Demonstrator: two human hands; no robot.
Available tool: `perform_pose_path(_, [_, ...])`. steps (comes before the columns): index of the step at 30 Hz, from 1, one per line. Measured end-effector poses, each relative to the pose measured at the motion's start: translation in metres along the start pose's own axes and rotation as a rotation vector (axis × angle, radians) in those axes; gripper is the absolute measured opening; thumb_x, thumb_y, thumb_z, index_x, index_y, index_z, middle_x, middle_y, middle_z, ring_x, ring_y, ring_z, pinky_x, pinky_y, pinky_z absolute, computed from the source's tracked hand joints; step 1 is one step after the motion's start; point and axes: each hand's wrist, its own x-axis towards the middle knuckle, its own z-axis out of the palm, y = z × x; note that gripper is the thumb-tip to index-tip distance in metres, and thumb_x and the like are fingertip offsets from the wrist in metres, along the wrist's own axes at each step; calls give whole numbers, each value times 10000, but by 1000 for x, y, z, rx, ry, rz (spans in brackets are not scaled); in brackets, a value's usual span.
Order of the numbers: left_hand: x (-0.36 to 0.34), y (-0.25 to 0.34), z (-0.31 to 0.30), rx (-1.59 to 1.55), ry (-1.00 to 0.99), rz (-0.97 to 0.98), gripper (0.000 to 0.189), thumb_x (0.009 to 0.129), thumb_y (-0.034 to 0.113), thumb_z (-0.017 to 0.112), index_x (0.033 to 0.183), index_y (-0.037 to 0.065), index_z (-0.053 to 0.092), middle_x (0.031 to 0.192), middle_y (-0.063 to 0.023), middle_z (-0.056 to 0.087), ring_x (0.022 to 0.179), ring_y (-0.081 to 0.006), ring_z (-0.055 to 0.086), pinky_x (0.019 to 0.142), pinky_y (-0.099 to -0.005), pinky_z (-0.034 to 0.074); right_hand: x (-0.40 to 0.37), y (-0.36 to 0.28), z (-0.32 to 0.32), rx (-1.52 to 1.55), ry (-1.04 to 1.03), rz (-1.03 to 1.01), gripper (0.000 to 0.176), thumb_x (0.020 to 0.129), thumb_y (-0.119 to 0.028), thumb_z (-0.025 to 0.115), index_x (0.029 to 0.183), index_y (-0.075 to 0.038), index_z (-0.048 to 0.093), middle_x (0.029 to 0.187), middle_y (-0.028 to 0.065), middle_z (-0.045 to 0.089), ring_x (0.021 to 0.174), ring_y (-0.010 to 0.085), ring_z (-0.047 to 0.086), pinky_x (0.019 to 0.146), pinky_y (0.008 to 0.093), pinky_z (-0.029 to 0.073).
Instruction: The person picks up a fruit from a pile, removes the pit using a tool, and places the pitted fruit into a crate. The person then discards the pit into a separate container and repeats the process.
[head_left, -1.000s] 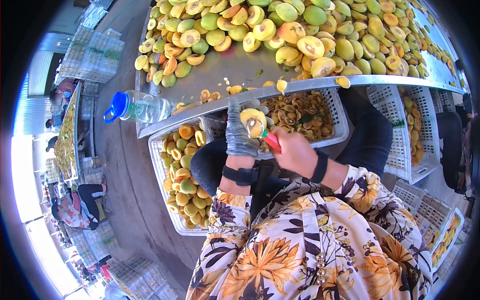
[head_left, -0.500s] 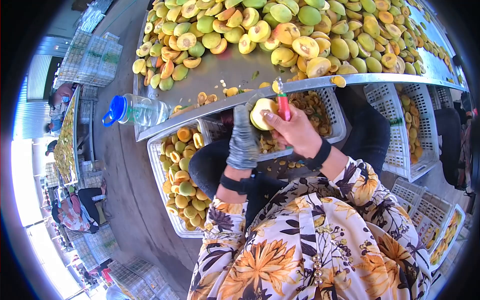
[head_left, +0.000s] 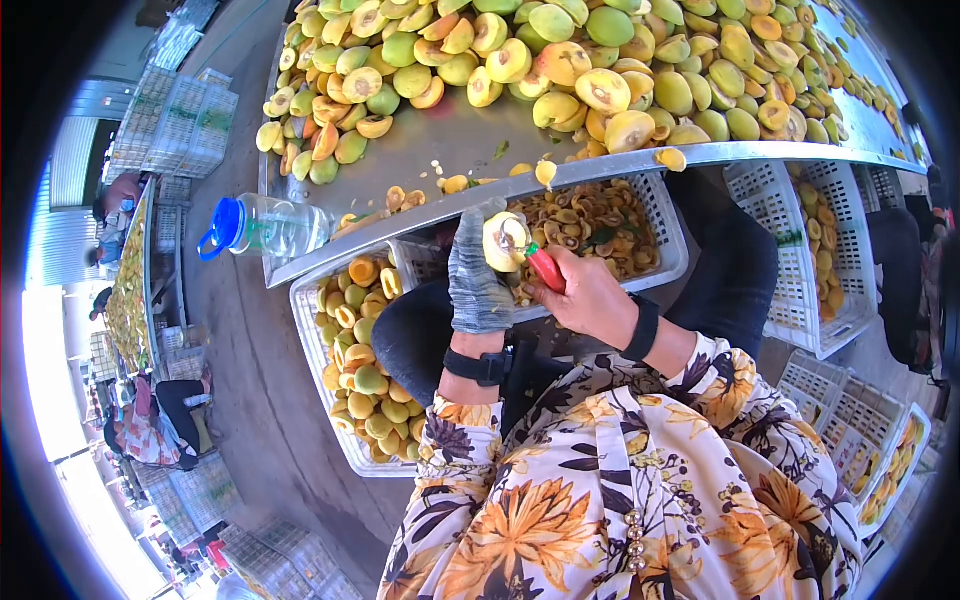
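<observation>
My left hand [head_left: 478, 275], in a grey striped knit glove, holds a peach half [head_left: 503, 243] with its cut face turned to the right. My bare right hand [head_left: 592, 298] is closed round the red handle of a pitting knife [head_left: 545, 268] with a green collar. Its metal end lies against the middle of the cut face, around the pit; how deep it goes is hidden. Below the hands, a white crate [head_left: 677, 262] holds peach scraps and pits. Left of my knee, another white crate [head_left: 305, 345] holds hollowed peach halves [head_left: 370, 378].
A metal table [head_left: 430, 150] with a raised rim bears a large heap of peach halves [head_left: 610, 90]. A water bottle [head_left: 285, 225] with a blue lid stands at its left corner. White crates [head_left: 775, 250] stand at the right. Other people [head_left: 155, 420] sit far left.
The knife has swung from pointing upright beside the peach half to lying against its cut face. My left hand has moved slightly left and turned the cut face toward the right.
</observation>
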Motion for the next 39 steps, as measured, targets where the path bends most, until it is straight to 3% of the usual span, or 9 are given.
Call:
perform_pose_path(10, [1, -31, 9, 184, 23, 275, 365, 845, 354, 539, 1015, 32, 546, 905, -110, 606, 753, -236, 605, 602, -333, 533, -16, 10, 16, 28, 41, 54, 204, 710, -45, 567, 864, 19, 450, 614, 229, 515, 595, 416, 529, 516, 396, 412])
perform_pose_path(15, [4, 5, 4, 166, -149, -214, 356, 847, 359, 528, 963, 22, 544, 872, -136, 614, 721, -245, 616, 615, -317, 528, -15, 11, 18, -52, -88, 38, 231, 680, -18, 541, 886, 33, 450, 643, 246, 534, 626, 426, 541, 549, 421, 426])
perform_pose_path(22, [20, 27, -25, 375, -279, -416, 433, 866, 400, 487, 1052, 10, 511, 885, -158, 617, 770, -219, 609, 685, -300, 511, 2, 20, 2, -133, -205, -165, 217, 701, -69, 572, 890, 7, 496, 660, 225, 555, 650, 401, 564, 563, 407, 462])
perform_pose_path(26, [17, 23, -22, 225, -218, -440, 544, 841, 512, 464, 1105, 38, 499, 995, -112, 584, 870, -201, 577, 745, -312, 503, 13, 4, -14, 14, -65, -141, 388, 743, -279, 669, 957, 7, 516, 669, 175, 561, 593, 284, 574, 588, 331, 465])
perform_pose_path(27, [6, 17, -4, 570, -191, -152, 616, 823, 579, 428, 1130, 49, 491, 1066, -100, 553, 904, -214, 568, 794, -328, 491, 19, 5, -10, 85, -121, -160, 456, 736, -314, 695, 999, 14, 519, 720, 121, 567, 642, 190, 563, 639, 281, 461])
perform_pose_path(32, [-3, 26, 20, 179, -213, -303, 713, 815, 643, 347, 1217, 58, 405, 1114, -101, 514, 995, -206, 523, 838, -346, 464, 26, 1, -4, 357, -98, -100, 407, 769, -251, 681, 1031, 1, 498, 764, 44, 555, 628, 138, 556, 588, 249, 466])
perform_pose_path(34, [-21, 19, 28, 109, -110, 43, 704, 821, 639, 328, 1216, 61, 406, 1003, -106, 555, 831, -200, 585, 700, -341, 519, 27, -9, -4, 891, -27, 235, 313, 814, -256, 626, 992, -27, 509, 654, 42, 539, 456, 107, 496, 402, 226, 416])
perform_pose_path(36, [-31, 9, 38, 235, -2, 56, 610, 836, 599, 341, 1155, 90, 454, 674, -65, 550, 401, -153, 495, 321, -249, 435, 25, -21, 7, 1017, 19, 314, 245, 841, -244, 589, 922, -32, 496, 586, 33, 499, 358, 93, 418, 315, 227, 351])
perform_pose_path(39, [-24, 3, -6, -37, -163, -137, 497, 863, 541, 365, 1026, 99, 522, 669, -54, 557, 402, -146, 473, 315, -238, 403, 16, -25, 26, 855, -15, 418, 189, 866, -219, 539, 871, -40, 477, 568, 43, 508, 358, 105, 445, 307, 242, 357])
